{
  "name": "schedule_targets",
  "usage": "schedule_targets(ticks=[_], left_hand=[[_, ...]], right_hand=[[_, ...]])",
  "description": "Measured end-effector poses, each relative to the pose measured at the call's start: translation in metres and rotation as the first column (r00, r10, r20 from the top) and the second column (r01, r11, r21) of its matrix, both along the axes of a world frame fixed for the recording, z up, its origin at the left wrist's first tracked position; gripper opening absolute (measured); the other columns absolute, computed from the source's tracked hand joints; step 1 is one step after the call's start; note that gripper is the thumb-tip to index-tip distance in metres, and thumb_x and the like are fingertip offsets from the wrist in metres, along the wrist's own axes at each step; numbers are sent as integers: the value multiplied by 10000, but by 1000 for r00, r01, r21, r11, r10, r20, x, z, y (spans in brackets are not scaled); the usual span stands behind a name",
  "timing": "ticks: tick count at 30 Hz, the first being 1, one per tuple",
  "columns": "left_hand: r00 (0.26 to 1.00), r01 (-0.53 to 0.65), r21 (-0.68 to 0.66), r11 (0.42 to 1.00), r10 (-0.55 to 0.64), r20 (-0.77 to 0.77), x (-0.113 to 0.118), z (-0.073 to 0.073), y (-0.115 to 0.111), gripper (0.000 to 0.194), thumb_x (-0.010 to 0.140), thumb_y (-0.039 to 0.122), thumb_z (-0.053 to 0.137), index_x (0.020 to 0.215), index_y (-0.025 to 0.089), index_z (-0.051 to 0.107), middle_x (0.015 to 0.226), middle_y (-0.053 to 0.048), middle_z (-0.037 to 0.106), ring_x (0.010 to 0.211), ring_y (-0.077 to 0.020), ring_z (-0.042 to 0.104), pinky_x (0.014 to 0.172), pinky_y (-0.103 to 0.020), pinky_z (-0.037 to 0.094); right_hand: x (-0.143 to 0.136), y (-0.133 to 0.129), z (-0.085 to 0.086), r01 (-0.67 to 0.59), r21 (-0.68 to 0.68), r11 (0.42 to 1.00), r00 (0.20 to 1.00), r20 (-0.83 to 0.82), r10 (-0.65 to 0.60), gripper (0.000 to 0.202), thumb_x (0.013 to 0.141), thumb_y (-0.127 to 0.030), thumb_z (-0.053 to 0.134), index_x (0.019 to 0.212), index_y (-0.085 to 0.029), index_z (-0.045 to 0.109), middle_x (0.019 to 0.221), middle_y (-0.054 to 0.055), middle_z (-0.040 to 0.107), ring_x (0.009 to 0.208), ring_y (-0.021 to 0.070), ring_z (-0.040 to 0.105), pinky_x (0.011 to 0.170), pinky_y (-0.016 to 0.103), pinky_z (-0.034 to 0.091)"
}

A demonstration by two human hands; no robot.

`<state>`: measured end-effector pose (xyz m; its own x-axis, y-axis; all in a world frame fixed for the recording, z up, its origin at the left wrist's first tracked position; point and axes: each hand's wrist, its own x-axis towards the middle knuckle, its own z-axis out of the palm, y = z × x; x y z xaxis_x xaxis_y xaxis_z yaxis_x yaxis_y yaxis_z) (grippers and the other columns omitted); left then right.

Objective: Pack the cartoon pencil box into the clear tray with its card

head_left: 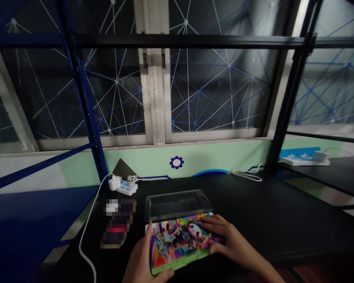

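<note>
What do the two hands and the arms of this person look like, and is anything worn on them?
The left hand and right hand are ungloved, with no ring visible. The right forearm shows no sleeve, watch or bracelet. The left forearm is out of view.

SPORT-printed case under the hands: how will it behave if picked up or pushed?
Probably stiff: the SPORT-printed case shows straight edges with the left hand and right hand against it. Unlikely to roll, being flat and rectangular. Weight is hard to judge, since its inside is hidden.
</note>
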<state>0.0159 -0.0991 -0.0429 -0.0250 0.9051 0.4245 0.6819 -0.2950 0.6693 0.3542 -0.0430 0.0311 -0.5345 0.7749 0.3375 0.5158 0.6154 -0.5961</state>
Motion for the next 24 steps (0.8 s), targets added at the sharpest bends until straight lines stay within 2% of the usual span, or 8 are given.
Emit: schedule_targets(ticks=[3,5,9,14,17,19,21,24], left_hand=[[1000,-13,-9,1000,13,8,1,0,-1,1158,575,227,763,1603,217,230,1376,-88,651,1251,-299,617,1059,-388,494],[1000,-20,-12,1000,20,3,2,2,-4,1130,594,246,758,1598,210,239,1374,-93,649,1261,-303,609,1067,-395,490],[999,-37,-10,999,36,-21,4,4,-8,1054,630,255,741,1576,210,279,1435,-113,607,1278,-310,599,1085,-419,476],[998,-43,65,997,46,-45,5,1,-7,1014,743,332,718,1609,242,199,1462,-110,596,1285,-312,602,1064,-451,494],[996,-72,125,990,76,-35,7,-2,-3,847,875,419,619,1604,228,233,1448,-116,611,1281,-305,611,1044,-452,502],[995,-84,140,987,90,-35,8,-2,0,745,922,446,560,1583,222,297,1413,-112,639,1262,-299,624,1032,-443,505],[994,-96,134,986,103,-45,9,-2,2,669,945,447,523,1554,219,363,1369,-104,669,1234,-291,639,1026,-432,505],[990,-116,128,985,125,-67,8,-4,3,642,949,447,508,1539,221,392,1362,-98,673,1218,-285,644,1021,-428,502]], right_hand=[[-3,11,-1,75,-89,993,983,-162,-89,618,812,-749,652,1192,-278,772,1161,117,768,1081,341,686,953,455,530],[-5,18,-4,135,-145,980,966,-202,-162,628,873,-755,558,1096,-221,802,1049,128,787,967,326,716,871,433,558],[-7,16,-10,170,-182,969,950,-232,-210,680,977,-708,371,1132,-186,779,1088,129,783,967,308,725,862,413,568],[-2,-1,-7,110,-180,978,965,-215,-148,565,925,-646,572,1294,-239,702,1340,122,692,1245,331,625,1081,460,461],[-2,-3,-3,54,-205,977,980,-178,-91,662,805,-653,732,1351,-286,666,1463,112,605,1351,352,543,1157,495,381],[-3,-3,-2,35,-224,974,984,-165,-74,808,667,-664,840,1363,-296,657,1497,112,572,1373,372,518,1172,502,362],[-5,-2,-2,44,-237,970,983,-162,-84,886,581,-655,893,1354,-289,663,1492,113,575,1371,378,518,1176,494,359],[-5,-1,-5,94,-245,965,974,-177,-140,840,597,-651,883,1317,-266,685,1410,101,646,1296,365,586,1127,461,426]])
